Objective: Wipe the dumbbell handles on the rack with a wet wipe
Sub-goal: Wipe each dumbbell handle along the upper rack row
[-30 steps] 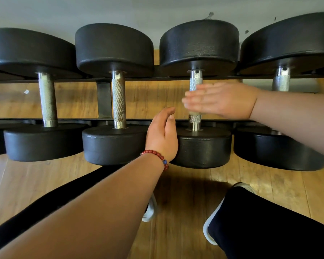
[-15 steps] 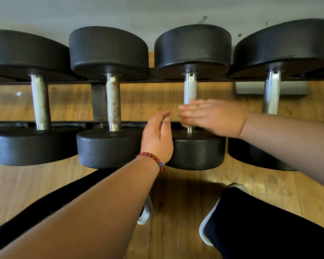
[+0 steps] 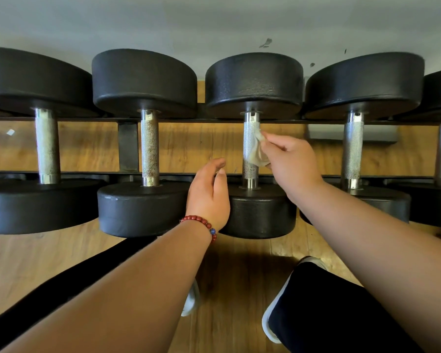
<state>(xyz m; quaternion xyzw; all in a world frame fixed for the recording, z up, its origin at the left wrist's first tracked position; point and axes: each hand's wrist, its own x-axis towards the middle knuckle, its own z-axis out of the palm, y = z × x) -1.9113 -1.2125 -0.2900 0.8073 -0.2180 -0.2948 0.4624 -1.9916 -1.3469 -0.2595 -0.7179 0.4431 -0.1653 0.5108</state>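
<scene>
a: what's nearest?
b: two dark trouser legs (image 3: 329, 314) and white-edged shoes (image 3: 268, 323) on a wooden plank floor (image 3: 239, 276).
a: and the hands?
b: the left hand (image 3: 209, 197), with a red bead bracelet (image 3: 201, 221) at the wrist, is relaxed and holds nothing. its fingers curve gently in front of the gap between two near black round dumbbell heads (image 3: 260, 215). i cannot tell if it touches them.
a: the right?
b: slightly farther, the right hand (image 3: 293, 161) pinches a crumpled pale wet wipe (image 3: 257, 152) between thumb and fingers. the wipe is against the right side of the knurled steel handle (image 3: 250, 129) of the third dumbbell from the left.
a: beyond that?
b: the black metal rack (image 3: 128, 146), the far black heads (image 3: 255, 82), then a grey wall (image 3: 214, 21).
</scene>
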